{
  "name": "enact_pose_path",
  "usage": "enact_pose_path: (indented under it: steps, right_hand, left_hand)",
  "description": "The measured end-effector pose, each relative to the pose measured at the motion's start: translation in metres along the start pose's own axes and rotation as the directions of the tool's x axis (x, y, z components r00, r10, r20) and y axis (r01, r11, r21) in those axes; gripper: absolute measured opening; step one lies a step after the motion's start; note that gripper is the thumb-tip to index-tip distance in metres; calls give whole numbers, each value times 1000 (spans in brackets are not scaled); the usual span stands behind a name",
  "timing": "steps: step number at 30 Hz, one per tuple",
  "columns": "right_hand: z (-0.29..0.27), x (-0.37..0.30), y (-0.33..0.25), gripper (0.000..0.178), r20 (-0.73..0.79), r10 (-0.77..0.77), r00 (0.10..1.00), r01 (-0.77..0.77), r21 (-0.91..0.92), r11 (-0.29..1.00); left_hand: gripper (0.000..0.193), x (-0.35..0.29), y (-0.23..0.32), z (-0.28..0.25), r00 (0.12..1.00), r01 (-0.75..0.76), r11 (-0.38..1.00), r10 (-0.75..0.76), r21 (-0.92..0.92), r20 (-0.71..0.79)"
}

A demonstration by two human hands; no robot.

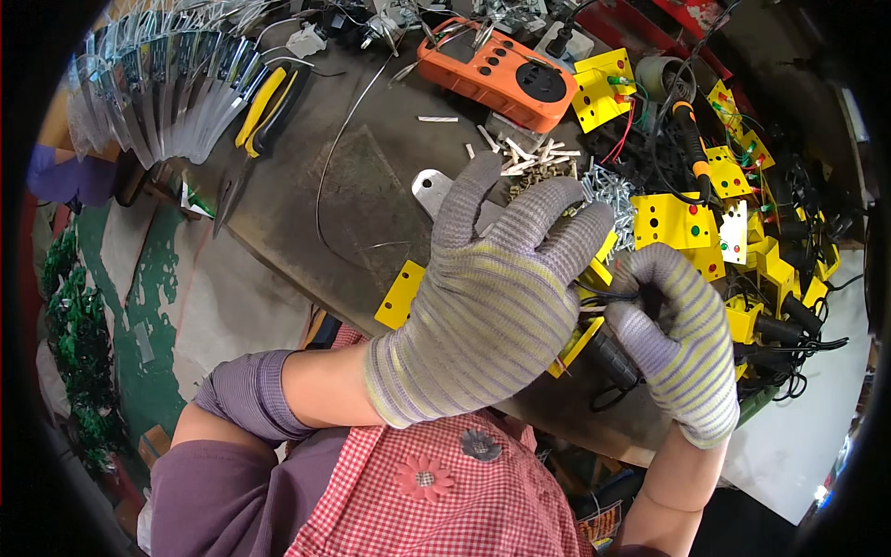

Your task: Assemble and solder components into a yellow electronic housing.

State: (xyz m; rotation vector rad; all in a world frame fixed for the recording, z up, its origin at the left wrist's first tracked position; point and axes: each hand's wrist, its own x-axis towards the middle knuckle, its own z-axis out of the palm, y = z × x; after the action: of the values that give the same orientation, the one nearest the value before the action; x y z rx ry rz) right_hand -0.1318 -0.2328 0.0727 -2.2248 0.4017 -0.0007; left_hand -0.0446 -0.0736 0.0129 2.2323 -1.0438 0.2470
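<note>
My left hand (492,311), in a grey and yellow striped glove, is palm down over the bench; three fingers are spread. Its thumb and forefinger are hidden beneath, where a yellow metal bracket (581,347) juts out from under the hand, seemingly held there. Close on the right, my right hand (677,343), gloved alike, has thumb and forefinger curled together in a pinch around thin dark wire (599,298). Below the bracket hangs a black ribbed cable part (616,360). Another yellow plate (400,294) with holes lies left of my left hand, partly covered.
Silver screws (611,197) and pale short sleeves (546,153) are heaped beyond my fingers. An orange multimeter (497,74) lies behind them. Yellow brackets with lamps (673,221) and a soldering iron (690,139) crowd the right. Yellow-handled pliers (262,116) rest at left.
</note>
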Motion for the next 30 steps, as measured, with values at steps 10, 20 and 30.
enact_pose_path:
  steps: [10,20,30]
  right_hand:
    - [11,-2,25,16,-101,92,991,-65,247,967]
    - [9,1,24,14,-49,175,983,-155,275,949]
    - [3,-19,39,38,-281,-62,958,115,177,977]
  left_hand:
    - [23,-1,-3,-9,988,-62,998,62,-10,143]
    - [14,8,-5,2,963,-209,972,223,-105,153]
    - [37,13,-39,-40,956,50,970,24,-240,293]
